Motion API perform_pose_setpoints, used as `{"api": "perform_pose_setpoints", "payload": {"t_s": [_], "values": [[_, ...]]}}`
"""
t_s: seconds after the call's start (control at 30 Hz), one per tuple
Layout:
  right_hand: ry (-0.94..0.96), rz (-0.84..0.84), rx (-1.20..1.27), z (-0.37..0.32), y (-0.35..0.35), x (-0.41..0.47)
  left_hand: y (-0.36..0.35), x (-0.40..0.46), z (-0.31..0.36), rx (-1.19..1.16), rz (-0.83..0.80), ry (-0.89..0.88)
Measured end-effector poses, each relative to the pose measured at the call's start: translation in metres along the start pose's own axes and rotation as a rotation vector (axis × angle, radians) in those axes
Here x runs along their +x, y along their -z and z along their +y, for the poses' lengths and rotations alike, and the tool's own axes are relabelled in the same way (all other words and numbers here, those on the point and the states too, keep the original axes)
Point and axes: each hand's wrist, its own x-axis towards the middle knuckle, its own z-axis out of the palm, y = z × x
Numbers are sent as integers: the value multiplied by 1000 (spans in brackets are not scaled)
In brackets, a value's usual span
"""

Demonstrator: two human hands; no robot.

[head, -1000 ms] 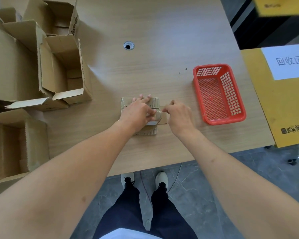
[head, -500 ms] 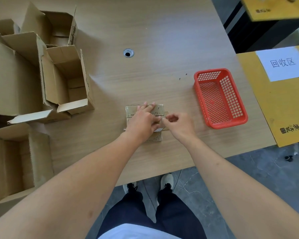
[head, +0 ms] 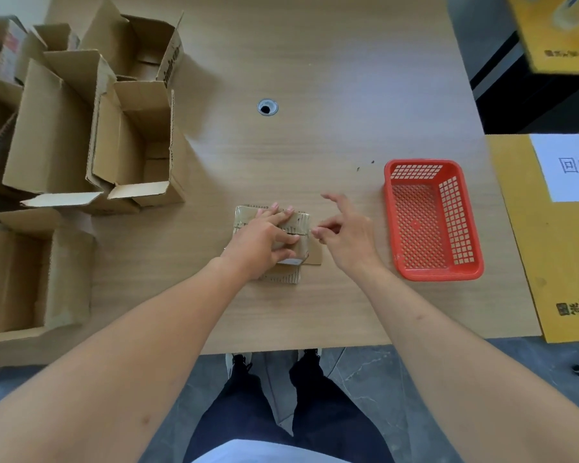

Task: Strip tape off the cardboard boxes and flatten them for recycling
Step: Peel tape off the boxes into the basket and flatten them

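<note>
A small flattened cardboard box (head: 283, 278) lies on the wooden table (head: 331, 68) near its front edge. My left hand (head: 264, 238) rests on top of it with straight fingers, pressing it flat and hiding most of it. My right hand (head: 348, 242) hovers just off the box's right edge. Its thumb and forefinger are pinched together there, apparently on a strip of clear tape that hardly shows, and its other fingers fan out.
Several opened cardboard boxes stand at the left, the nearest being a tall one (head: 137, 142) and a lower one (head: 30, 279). A red plastic basket (head: 438, 275) sits to the right of my right hand. Beyond it lies a yellow board (head: 555, 248) with a white paper label. A cable hole (head: 267, 106) is mid-table.
My right hand has drawn away from the box to the right and lifted, with its fingers fanning out. My left hand stays pressed on the box.
</note>
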Motion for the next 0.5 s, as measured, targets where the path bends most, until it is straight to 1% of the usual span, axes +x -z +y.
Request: {"api": "perform_pose_setpoints", "payload": {"t_s": [0.07, 0.2, 0.27, 0.37, 0.43, 0.5], "values": [[9, -31, 33, 1, -4, 9, 0, 2, 2, -21, 1, 35], [246, -128, -50, 10, -15, 9, 1, 4, 7, -42, 5, 107], [326, -170, -144, 15, -16, 5, 1, 5, 9, -33, 13, 124], [426, -161, -169, 19, -16, 1, -1, 4, 10, -53, 34, 138], [436, -130, -143, 19, -16, 1, -3, 3, 9, -73, 52, 136], [404, -87, -129, 18, -18, 2, -6, 1, 6, -101, 67, 119]]}}
